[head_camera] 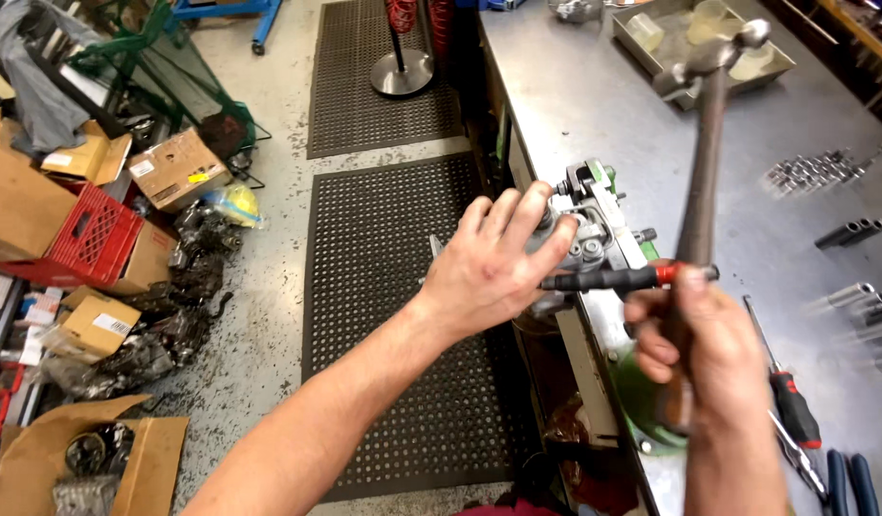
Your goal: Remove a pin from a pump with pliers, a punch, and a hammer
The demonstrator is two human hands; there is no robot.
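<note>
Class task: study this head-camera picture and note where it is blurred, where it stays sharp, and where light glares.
Head view: the wooden-handled ball-peen hammer in the right hand is smeared by motion blur, as are the metal sockets on the grey steel bench; the left hand on the clamped grey metal part looks sharper; the black perforated floor mat is crisp; soft glare whitens the benchtop.

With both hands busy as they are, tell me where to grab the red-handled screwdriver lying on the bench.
Grip the screwdriver by its red and black handle, coming from above. It lies flat on the metal bench just right of the right hand, handle toward the near edge and thin shaft pointing away. The thick handle probably gives the surest hold.
</note>
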